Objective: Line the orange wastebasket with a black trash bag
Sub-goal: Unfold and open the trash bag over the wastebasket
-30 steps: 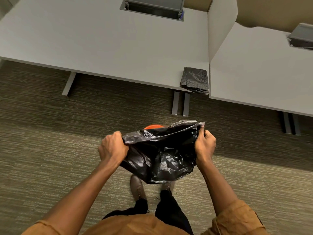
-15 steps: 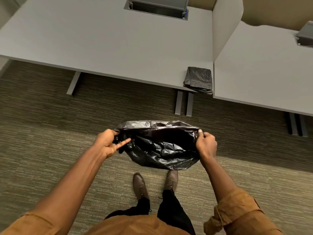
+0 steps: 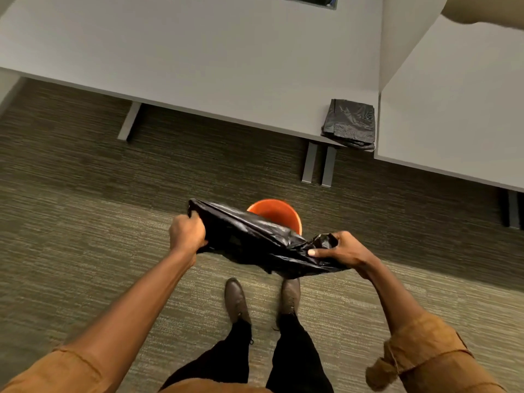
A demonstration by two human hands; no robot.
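Note:
The orange wastebasket [image 3: 276,213] stands on the carpet in front of my feet, its near side hidden behind the black trash bag [image 3: 255,239]. I hold the bag stretched between both hands, just above and in front of the basket's rim. My left hand [image 3: 187,233] grips the bag's left end in a fist. My right hand [image 3: 344,251] pinches the bunched right end, lower than the left. The bag hangs flattened and slanted, with its mouth not visibly spread.
Two grey desks [image 3: 198,58] run across the top, split by a divider panel [image 3: 408,32]. A folded stack of black bags [image 3: 350,123] lies at the left desk's front right corner. Desk legs [image 3: 319,163] stand behind the basket. My shoes [image 3: 236,300] are just behind the bag.
The bag's wide open mouth has collapsed into a flat, slanted sheet. My right hand dropped lower and regripped the bunched end. The orange basket now shows behind the bag.

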